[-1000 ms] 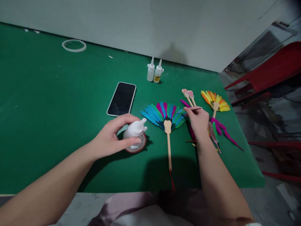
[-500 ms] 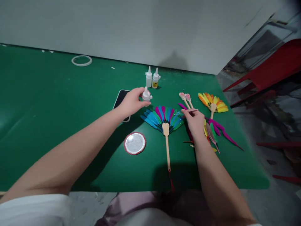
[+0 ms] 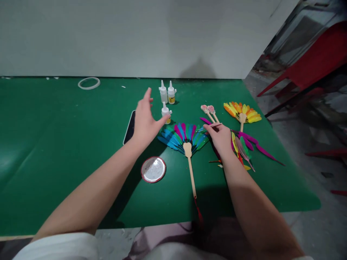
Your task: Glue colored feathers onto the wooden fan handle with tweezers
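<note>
left hand point(image 3: 145, 121) spread wide, fingers splayed, palm down, gripping nothing; hovering just left of small white plastic glue bottle w/ nozzle cap point(image 3: 166, 112), thumb tip close to its base, contact unclear. bottle upright on green felt-covered table point(image 3: 54, 137), prob. stood there for easy reach, just beyond the fan's left edge. under the palm, mostly hidden: black smartphone in pale case point(image 3: 129, 130), flat, screen dark. beyond the fingertips, 2 more white nozzle bottles point(image 3: 167, 92) side by side, upright, 1 w/ yellowish label.

right hand point(image 3: 220, 137) pinched nearly closed, thumb + forefinger clamped on thin pinkish feather quill point(image 3: 214, 126), tip aimed left toward right edge of multicolour feather fan w/ pale wooden paddle handle point(image 3: 187, 139). fine pinch suits so slim a piece, prob. for steering the tip. fan flat, feathers pointing away from body, handle running back toward table's near edge, red tassel at its end; flat so feathers stay spread, as a guess.

near left forearm, toward body from the palm: round silver lid w/ red rim point(image 3: 153, 169), face up, whitish smears inside, looks like a glue dish. right of right hand: loose pile of magenta, green, orange feathers point(image 3: 245, 144), close by, touching wrist side. beyond right hand: 2 bare wooden paddle sticks w/ pinkish heads point(image 3: 208, 110); further right, yellow-orange feather fan point(image 3: 242, 112). far beyond left hand, white tape ring point(image 3: 89, 83) by the wall. red plastic chair point(image 3: 311, 68) off table, far right.
</note>
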Available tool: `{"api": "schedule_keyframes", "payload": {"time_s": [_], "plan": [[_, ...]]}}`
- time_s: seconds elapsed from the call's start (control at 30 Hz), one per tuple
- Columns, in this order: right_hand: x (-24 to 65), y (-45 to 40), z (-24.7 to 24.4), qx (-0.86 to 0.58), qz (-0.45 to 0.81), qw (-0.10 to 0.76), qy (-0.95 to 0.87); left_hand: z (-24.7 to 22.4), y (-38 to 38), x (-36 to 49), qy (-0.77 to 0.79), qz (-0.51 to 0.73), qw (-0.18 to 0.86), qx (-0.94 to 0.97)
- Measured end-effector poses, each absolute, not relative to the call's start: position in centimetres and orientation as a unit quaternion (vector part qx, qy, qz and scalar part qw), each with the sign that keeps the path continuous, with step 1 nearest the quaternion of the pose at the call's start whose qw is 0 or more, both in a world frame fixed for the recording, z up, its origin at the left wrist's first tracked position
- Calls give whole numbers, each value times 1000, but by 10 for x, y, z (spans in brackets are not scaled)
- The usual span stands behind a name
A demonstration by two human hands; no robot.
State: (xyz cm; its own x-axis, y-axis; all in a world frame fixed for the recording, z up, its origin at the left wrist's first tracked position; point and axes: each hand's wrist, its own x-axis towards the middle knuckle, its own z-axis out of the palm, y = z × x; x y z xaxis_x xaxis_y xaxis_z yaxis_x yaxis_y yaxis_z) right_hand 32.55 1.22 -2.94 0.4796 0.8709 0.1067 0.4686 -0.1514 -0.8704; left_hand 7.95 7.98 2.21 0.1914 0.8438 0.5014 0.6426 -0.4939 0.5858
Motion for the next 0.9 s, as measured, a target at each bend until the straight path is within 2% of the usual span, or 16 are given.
{"api": "schedule_keyframes", "payload": {"time_s": [0.07, 0.1, 0.23, 0.37, 0.5, 0.9], "plan": [[326, 12, -30, -727, 220, 460, -460, 35, 61, 84, 464, 446, 76, 761], [326, 12, -30, -727, 220, 459, -460, 39, 55, 88, 430, 426, 67, 793], [326, 12, -30, -728, 217, 453, -466, 37, 51, 116, 303, 185, 91, 930], [325, 13, -30, -722, 216, 457, -472, 20, 62, 138, 305, 66, 53, 949], [324, 12, -29, -720, 217, 459, -473, 15, 66, 145, 295, 23, 34, 954], [324, 13, -28, -721, 219, 453, -476, 8, 75, 148, 309, -3, 102, 945]]}}
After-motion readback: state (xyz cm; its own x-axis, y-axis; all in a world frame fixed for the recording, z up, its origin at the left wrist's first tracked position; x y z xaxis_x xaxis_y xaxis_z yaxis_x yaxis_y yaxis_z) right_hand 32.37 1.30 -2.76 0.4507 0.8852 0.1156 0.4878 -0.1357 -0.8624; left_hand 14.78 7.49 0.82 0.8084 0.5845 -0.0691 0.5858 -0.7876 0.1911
